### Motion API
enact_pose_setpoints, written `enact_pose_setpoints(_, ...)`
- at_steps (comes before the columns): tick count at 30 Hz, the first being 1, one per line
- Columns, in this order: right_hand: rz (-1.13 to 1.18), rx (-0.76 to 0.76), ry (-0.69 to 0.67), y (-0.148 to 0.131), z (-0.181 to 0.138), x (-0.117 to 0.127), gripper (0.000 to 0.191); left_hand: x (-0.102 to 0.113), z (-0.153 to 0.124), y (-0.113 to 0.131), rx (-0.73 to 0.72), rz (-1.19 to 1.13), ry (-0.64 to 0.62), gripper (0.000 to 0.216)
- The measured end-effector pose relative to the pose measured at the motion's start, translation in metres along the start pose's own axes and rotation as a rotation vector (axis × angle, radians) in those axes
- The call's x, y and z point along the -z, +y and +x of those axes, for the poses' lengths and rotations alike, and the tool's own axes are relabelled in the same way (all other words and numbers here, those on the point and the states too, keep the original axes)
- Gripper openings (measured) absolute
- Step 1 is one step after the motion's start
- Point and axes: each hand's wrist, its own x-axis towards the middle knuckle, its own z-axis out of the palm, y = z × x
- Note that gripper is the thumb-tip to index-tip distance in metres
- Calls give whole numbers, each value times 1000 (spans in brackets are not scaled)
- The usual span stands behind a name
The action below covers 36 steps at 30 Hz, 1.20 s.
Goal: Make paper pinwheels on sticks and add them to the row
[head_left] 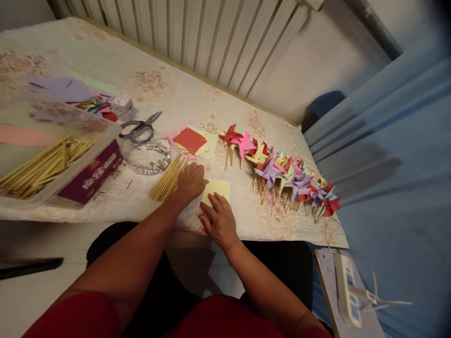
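Observation:
A pale yellow paper square (222,187) lies flat near the table's front edge. My right hand (221,220) rests on it, fingers stretched out and slightly apart. At the paper's left edge, my left hand (192,182) is closed with its fingers curled; whatever they hold, if anything, is hidden. Beside that hand lies a bundle of thin bamboo sticks (165,180). Just behind is a stack of cut paper squares with a red square (190,140) on top. Several finished paper pinwheels (269,173) on sticks stretch along the right side.
A clear round dish of shiny beads (155,162) sits left of the sticks, with scissors (141,127) behind it. A clear plastic box (109,136) holding more sticks stands far left. A power strip (347,291) is at lower right, beside a blue curtain (398,164).

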Motion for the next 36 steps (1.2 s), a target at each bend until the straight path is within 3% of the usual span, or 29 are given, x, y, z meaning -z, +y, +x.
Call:
enact_pose_setpoints(24, 0, 2, 7, -1, 1, 1, 35, -5, 3, 0, 12, -9, 18, 18)
enact_pose_setpoints(32, 13, 2, 9, 0, 1, 1, 35, -7, 0, 12, 75, 56, 95, 36)
enact_pose_setpoints(36, 16, 0, 5, -1, 1, 1, 35, -6, -1, 14, 83, 58, 87, 31)
